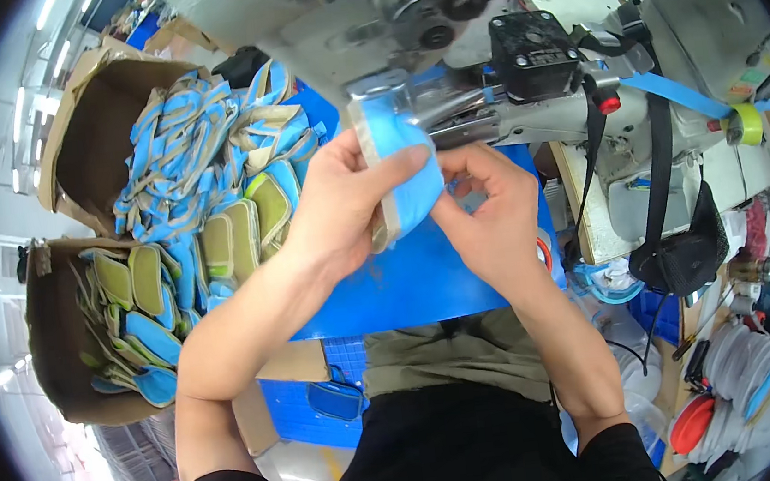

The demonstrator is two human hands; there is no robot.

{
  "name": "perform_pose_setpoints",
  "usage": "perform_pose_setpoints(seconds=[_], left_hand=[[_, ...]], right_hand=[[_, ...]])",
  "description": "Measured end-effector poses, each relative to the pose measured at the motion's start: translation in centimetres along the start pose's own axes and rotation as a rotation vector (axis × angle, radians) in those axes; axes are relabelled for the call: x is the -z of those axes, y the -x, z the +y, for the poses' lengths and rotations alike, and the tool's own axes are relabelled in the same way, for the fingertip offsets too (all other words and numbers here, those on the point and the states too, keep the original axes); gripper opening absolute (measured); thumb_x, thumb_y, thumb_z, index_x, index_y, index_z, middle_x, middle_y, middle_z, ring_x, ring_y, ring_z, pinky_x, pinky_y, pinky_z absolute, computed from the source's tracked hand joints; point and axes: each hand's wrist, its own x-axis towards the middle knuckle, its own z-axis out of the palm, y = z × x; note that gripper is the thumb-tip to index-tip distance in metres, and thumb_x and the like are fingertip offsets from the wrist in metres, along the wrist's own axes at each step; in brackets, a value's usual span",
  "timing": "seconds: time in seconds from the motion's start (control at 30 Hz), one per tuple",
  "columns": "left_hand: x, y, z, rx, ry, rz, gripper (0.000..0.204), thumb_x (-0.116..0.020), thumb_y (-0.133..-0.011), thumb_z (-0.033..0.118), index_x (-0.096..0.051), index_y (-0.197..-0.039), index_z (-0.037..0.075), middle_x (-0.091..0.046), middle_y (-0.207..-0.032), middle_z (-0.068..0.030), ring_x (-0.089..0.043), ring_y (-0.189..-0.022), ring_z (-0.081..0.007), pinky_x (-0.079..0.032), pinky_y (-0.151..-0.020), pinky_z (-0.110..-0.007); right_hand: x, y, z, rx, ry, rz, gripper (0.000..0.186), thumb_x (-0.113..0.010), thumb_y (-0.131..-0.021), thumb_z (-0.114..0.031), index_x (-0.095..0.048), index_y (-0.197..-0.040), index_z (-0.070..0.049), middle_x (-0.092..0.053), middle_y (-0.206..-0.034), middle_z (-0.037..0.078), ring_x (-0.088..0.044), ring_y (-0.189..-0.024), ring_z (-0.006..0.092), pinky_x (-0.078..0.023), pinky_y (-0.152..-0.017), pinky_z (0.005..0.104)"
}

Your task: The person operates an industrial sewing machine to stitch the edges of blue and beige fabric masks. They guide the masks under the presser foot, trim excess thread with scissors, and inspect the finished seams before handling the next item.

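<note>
Below the head of a grey sewing machine [447, 114], a blue fabric piece with a beige edge [404, 169] is held up in front of me. My left hand [339, 198] grips it from the left, thumb lying across its blue face. At its right edge my right hand [493, 207] has thumb and forefinger curled close together, touching or nearly touching the fabric; whether they pinch it I cannot make out. The upper end of the piece reaches up to the machine's sewing area. A blue binding strip [677, 94] runs in from the right through a yellow-green roll [744, 125].
A blue work surface [408, 289] lies under my hands. On the left, a heap of blue and beige fabric pieces [177, 154] spills from a cardboard box [78, 131]. A second box [47, 338] holds more padded pieces. A black pouch [687, 244] hangs at the right, near thread cones [739, 359].
</note>
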Motion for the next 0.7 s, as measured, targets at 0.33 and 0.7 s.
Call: perform_pose_setpoints(seconds=[0.33, 0.7], left_hand=[[1.1, 0.8, -0.5, -0.151, -0.227, 0.016, 0.02, -0.076, -0.091, 0.009, -0.071, -0.109, 0.003, -0.074, -0.097, -0.0034, -0.067, -0.083, -0.0077, -0.053, -0.072, -0.023], [1.8, 0.4, 0.7, -0.052, -0.15, 0.014, 0.018, -0.071, -0.098, 0.017, -0.07, -0.111, 0.004, -0.075, -0.103, -0.0054, -0.071, -0.088, -0.0125, -0.058, -0.082, -0.029]], right_hand=[[-0.6, -0.3, -0.2, 0.036, 0.041, 0.093, 0.015, -0.077, -0.078, -0.006, -0.072, -0.093, -0.006, -0.071, -0.083, 0.008, -0.071, -0.076, 0.0219, -0.053, -0.065, 0.0326], [-2.3, 1.4, 1.1, 0.162, 0.131, 0.255, 0.024, -0.078, -0.076, -0.012, -0.065, -0.097, -0.014, -0.065, -0.089, 0.002, -0.068, -0.082, 0.0254, -0.054, -0.066, 0.0399]])
